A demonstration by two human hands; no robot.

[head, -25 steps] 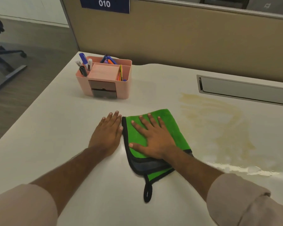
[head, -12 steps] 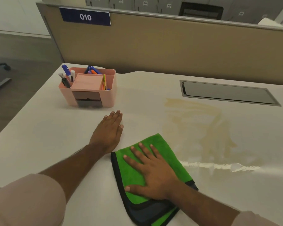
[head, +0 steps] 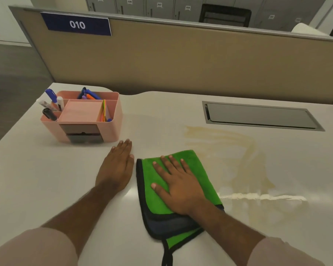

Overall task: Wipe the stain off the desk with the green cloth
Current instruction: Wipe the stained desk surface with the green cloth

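Right hand (head: 178,186) spread flat on green cloth (head: 204,181); left hand (head: 116,167) flat on desk (head: 37,179) beside it.

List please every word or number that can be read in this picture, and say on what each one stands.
"010": white digits on the blue sign fixed to the partition.
Small tags on the grey lockers behind the partition: they carry numbers, but too small and blurred to read.
Pens in the pink organizer: no print legible.
Green cloth: no label visible.

cloth loop (head: 166,256) cut off below, locker labels (head: 159,4) unreadable
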